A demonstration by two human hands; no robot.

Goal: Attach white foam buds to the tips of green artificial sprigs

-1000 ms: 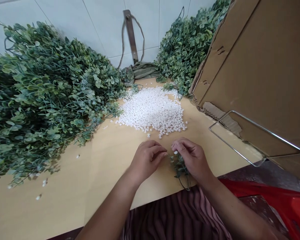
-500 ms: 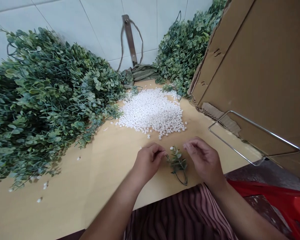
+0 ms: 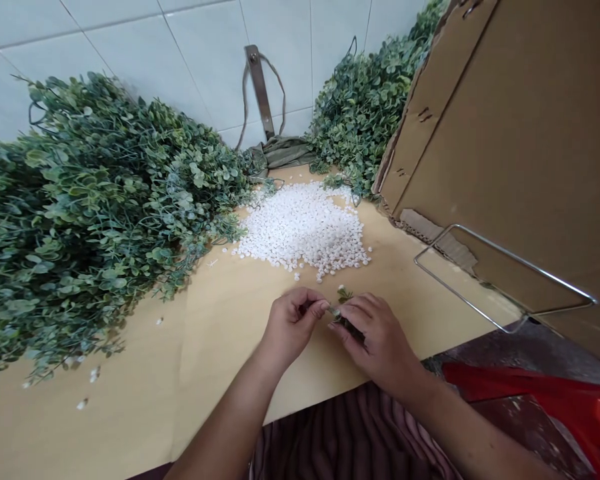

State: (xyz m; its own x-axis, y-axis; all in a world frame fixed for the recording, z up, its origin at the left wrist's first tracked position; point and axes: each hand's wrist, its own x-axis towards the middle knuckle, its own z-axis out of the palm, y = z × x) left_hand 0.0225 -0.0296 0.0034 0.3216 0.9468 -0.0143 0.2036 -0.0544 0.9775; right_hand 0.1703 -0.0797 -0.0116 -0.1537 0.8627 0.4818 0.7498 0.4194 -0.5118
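Note:
Between my hands, over the near part of the table (image 3: 220, 373), is a small artificial leaf sprig (image 3: 345, 293) with a white bead-like piece at its tip. My left hand (image 3: 295, 317) pinches a stem end on the sprig's left side with thumb and forefinger. From the other side my right hand (image 3: 373, 333) closes around the sprig and covers most of its leaves; its fingertips lie close to those of my left hand. Just beyond both hands spreads a pile of small white pieces (image 3: 303, 227).
Artificial greenery (image 3: 115, 193) is heaped at the left, and another bunch (image 3: 365, 107) stands at the back right. A cardboard box (image 3: 510, 147) leans over the right side, with a bent metal wire frame (image 3: 525, 260) beside it. A dark strap (image 3: 260, 90) rests against the tiled wall.
My right hand has moved left and closed on the sprig, which now shows mostly its tip. My left hand keeps its pinch nearly in place. The view has tilted slightly upward.

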